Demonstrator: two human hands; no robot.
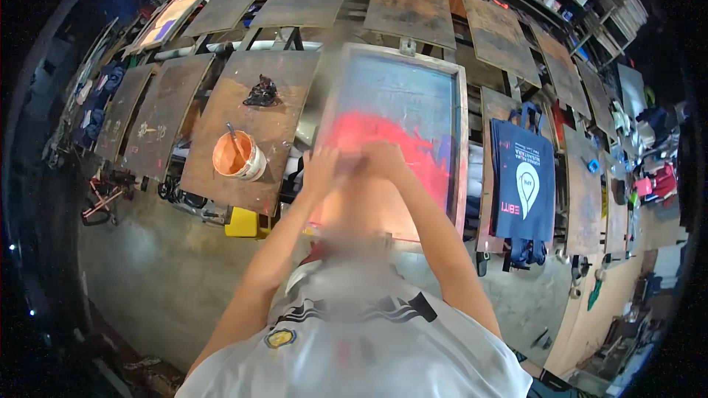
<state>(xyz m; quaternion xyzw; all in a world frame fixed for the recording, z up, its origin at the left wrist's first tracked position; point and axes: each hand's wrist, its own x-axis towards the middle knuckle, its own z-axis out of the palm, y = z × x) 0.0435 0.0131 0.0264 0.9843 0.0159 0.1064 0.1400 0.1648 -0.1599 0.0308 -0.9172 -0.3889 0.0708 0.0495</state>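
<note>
Both my arms reach forward over a wood-framed printing screen (462,140) with a bluish mesh. Bright red ink (376,133) is spread across its middle and down its right side. My left hand (322,166) and my right hand (382,159) are close together over the inked part, with fingers curled in. Motion and a smeared patch blur the space between them, so whatever they grip cannot be made out. The lower mesh in front of me looks pale orange.
Left of the screen, a board (284,133) bears an orange-stained bucket (251,163) with a handle sticking out and a crumpled black plastic piece (262,92). On the right lies a dark blue tote bag (509,155). More boards stand beyond; a yellow object (242,222) sits below.
</note>
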